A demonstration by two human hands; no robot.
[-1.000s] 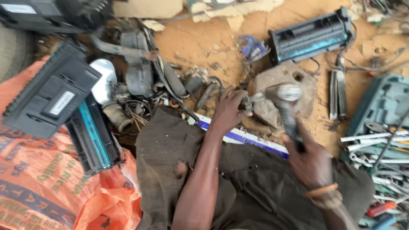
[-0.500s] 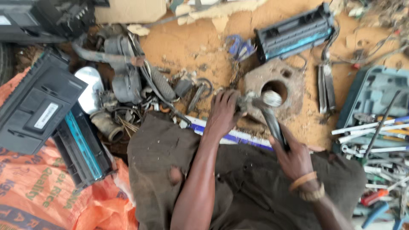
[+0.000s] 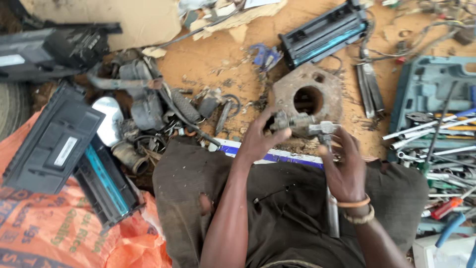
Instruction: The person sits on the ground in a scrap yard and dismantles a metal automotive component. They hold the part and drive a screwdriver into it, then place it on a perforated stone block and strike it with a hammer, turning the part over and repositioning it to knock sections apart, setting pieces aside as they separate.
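The left hand point(image 3: 258, 141) grasps a small metal part point(image 3: 290, 120) against the rusty plate point(image 3: 307, 92); the right hand's point(image 3: 344, 168) fingers clench a hammer point(image 3: 325, 130), now lowered onto the part from its earlier raised position.

Bright even daylight, soft shadows, slight motion blur.

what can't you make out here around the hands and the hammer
- Head view: the small metal part is half covered by the left hand, so its shape is unclear.
- The hammer handle is hidden under the right hand.
- The tool case is cut off by the right edge.
- The wrenches are too small to tell apart.
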